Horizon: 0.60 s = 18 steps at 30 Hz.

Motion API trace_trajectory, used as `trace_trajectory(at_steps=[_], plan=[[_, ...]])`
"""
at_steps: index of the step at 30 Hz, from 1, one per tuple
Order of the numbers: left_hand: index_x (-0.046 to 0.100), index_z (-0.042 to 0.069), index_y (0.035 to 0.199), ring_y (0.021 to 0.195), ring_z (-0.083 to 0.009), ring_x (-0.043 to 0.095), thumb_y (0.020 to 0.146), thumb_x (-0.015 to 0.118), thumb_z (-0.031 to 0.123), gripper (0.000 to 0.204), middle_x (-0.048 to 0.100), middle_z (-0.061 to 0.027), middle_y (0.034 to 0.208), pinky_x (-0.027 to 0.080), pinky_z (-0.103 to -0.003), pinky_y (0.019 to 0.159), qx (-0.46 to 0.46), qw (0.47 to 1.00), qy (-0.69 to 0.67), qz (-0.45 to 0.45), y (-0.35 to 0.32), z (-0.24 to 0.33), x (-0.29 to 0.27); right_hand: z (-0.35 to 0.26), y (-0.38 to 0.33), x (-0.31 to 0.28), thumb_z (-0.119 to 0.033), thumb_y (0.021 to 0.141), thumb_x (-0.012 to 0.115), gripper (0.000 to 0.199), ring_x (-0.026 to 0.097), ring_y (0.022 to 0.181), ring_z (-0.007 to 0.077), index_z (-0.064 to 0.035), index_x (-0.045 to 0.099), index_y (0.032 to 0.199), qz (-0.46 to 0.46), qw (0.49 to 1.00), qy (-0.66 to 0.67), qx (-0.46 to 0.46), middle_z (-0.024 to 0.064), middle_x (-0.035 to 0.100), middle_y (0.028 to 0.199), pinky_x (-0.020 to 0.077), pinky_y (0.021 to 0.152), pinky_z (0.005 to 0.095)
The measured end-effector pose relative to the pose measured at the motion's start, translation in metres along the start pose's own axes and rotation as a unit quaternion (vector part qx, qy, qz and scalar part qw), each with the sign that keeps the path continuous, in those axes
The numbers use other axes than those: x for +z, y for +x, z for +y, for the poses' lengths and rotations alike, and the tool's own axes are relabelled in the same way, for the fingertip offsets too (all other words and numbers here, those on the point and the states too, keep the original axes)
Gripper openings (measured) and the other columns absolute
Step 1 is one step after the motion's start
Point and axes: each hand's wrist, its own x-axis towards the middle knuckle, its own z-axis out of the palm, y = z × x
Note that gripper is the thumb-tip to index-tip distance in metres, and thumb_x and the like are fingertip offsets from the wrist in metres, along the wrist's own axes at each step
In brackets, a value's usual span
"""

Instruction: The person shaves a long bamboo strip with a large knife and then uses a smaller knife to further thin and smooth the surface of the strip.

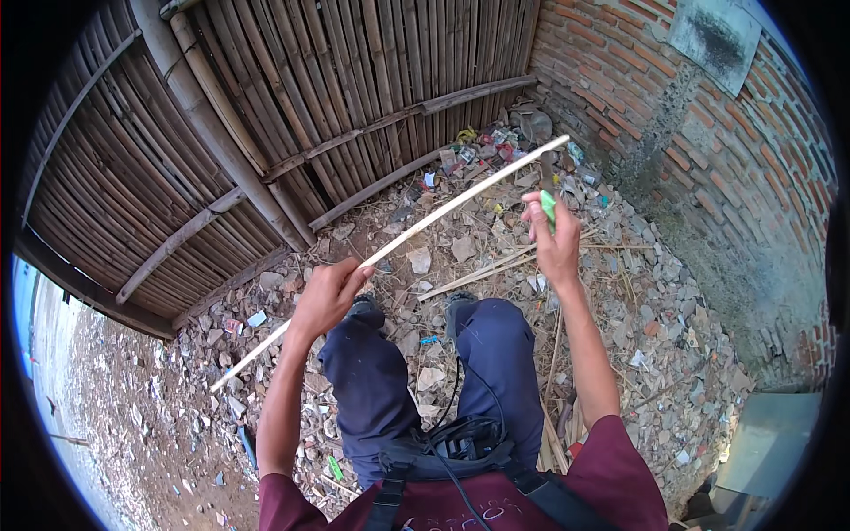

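My left hand (pixel 326 299) is closed around a long pale bamboo strip (pixel 465 196). The strip slants from the lower left, past my left knee, up to the far right. In my right hand (pixel 556 243) is a green-handled knife (pixel 548 209), its dark blade pointing away from me and hard to make out against the rubble. The blade is close to the strip's far end; whether they touch, I cannot tell. Several more thin bamboo strips (pixel 482 273) lie on the ground between my hands, beyond my knees.
Stones and litter (pixel 416 261) cover the ground around my legs. A bamboo-slat wall (pixel 354 80) stands ahead and to the left, meeting a brick wall (pixel 699 150) on the right. Rubbish (pixel 496 146) is heaped in their corner. A grey panel (pixel 768 442) sits at the lower right.
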Motion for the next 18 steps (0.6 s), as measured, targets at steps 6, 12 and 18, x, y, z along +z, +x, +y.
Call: trace_trajectory(at_steps=[6,12,18], plan=[[0.054,0.009,0.084,0.061,-0.0052,0.034,0.116,0.049,0.04,0.045,0.042,0.0089,0.07,0.03,-0.028,0.054,-0.02,0.973,-0.226,-0.029,0.023,0.015,0.045,-0.038,-0.021,0.058,-0.034,0.106,0.056,0.037,0.052,0.068,0.0105,-0.0085,0.073,0.127,-0.118,0.987,0.097,0.054,0.0028,0.061,0.08,0.0406,0.063,0.0323],[0.056,0.011,0.099,0.051,-0.0024,0.024,0.117,0.047,0.04,0.035,0.031,0.011,0.066,0.018,-0.025,0.044,-0.143,0.866,-0.466,-0.11,0.026,0.033,0.056,-0.023,-0.012,0.082,-0.037,0.109,0.05,0.04,0.052,0.071,0.0109,-0.006,0.071,0.123,-0.103,0.978,0.161,0.08,0.0025,0.06,0.091,0.0418,0.066,0.0299],[0.059,0.008,0.104,0.051,-0.0031,0.022,0.118,0.042,0.038,0.038,0.029,0.0104,0.065,0.018,-0.025,0.044,-0.139,0.828,-0.526,-0.137,0.019,0.026,0.06,-0.011,-0.025,0.086,-0.02,0.104,0.069,0.021,0.062,0.068,0.0082,-0.0046,0.07,0.117,-0.167,0.933,0.282,0.151,0.0015,0.064,0.08,0.0486,0.06,0.0309]])
